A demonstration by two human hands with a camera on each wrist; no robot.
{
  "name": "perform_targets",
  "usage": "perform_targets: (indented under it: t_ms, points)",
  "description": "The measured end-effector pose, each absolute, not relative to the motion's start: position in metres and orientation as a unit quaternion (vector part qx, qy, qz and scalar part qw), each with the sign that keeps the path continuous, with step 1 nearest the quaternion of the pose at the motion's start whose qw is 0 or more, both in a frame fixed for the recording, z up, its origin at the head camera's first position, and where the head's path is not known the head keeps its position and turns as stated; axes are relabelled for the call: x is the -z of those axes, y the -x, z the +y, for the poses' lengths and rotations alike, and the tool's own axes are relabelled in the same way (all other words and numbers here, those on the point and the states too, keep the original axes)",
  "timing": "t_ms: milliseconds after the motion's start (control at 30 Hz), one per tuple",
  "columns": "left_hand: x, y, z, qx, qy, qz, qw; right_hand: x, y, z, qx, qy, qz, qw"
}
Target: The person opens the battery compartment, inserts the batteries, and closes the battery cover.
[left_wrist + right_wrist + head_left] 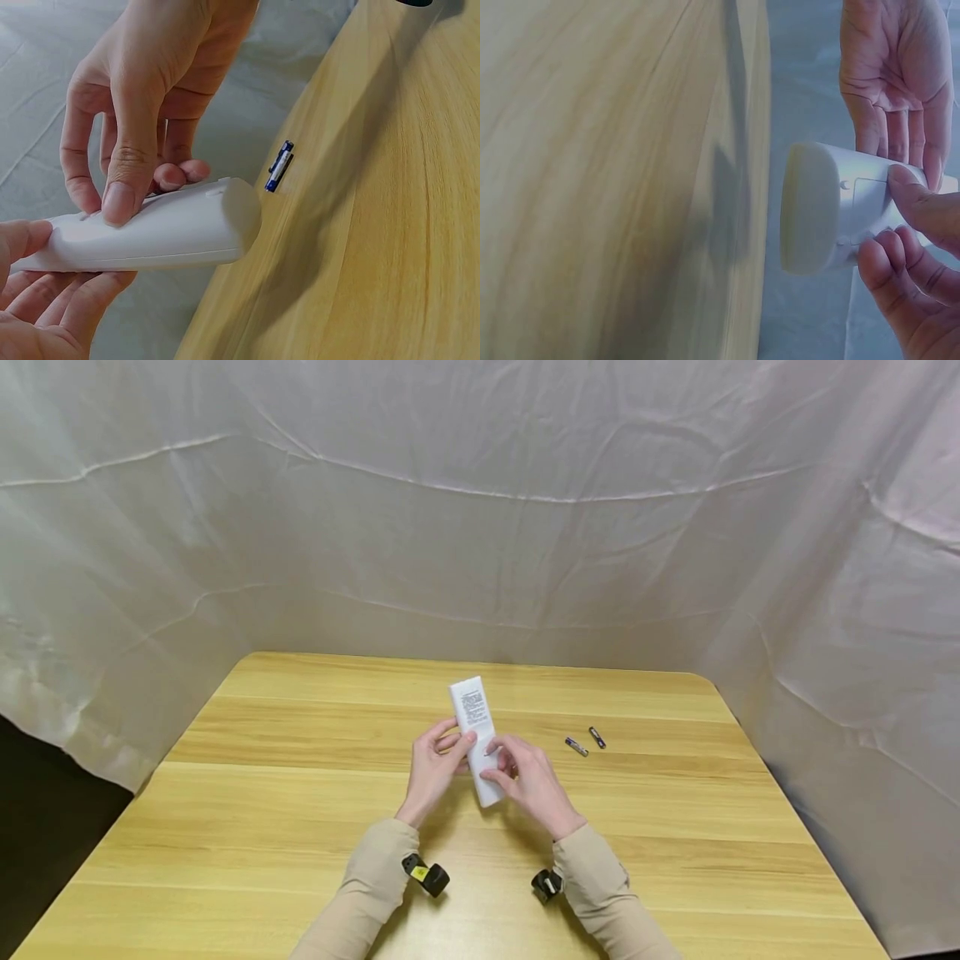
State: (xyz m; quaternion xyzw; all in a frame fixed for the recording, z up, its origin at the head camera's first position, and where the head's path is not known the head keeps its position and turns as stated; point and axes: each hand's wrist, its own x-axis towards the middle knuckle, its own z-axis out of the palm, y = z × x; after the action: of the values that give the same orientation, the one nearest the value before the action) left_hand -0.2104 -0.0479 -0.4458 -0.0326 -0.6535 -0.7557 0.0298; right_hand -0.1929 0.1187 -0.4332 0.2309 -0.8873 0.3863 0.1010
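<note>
A white remote control (pixel 472 700) is held above the table, tilted, its back with a printed label facing up. My left hand (pixel 432 770) grips it from the left, thumb on top and fingers underneath. My right hand (pixel 531 781) is at the lower half, fingers curled and thumb and fingertips pinching at the battery cover (pixel 870 201). The right wrist view shows the cover's outline on the back, partly hidden by the fingers. To the right on the table lie two small batteries, one (pixel 577 747) nearer my hand and another (pixel 597 737) just behind it.
A wood-grain table (pixel 262 810) spreads beneath both hands. Pale grey cloth (pixel 480 552) hangs around its back and sides. Black wrist cameras sit on the left sleeve (pixel 375 864) and the right sleeve (pixel 596 868).
</note>
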Motion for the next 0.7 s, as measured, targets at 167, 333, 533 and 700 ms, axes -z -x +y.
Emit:
perform_targets:
  t_ms: [167, 333, 533, 700]
  points:
    - [0.445, 0.2093, -0.0478, 0.754, 0.031, -0.655, 0.026, 0.4319, 0.1932, 0.1198, -0.388, -0.226, -0.889, 0.086]
    - [0.4459, 0.2095, -0.0484, 0.753, 0.034, -0.657, 0.021, 0.4322, 0.1939, 0.1206, -0.389, -0.226, -0.89, 0.08]
    - [0.4476, 0.2107, -0.0484, 0.753, 0.035, -0.657, 0.02, 0.4338, 0.1953, 0.1212, -0.389, -0.228, -0.889, 0.081]
    - [0.4477, 0.2105, -0.0486, 0.751, 0.034, -0.659, 0.019, 0.4342, 0.1952, 0.121, -0.387, -0.232, -0.888, 0.084]
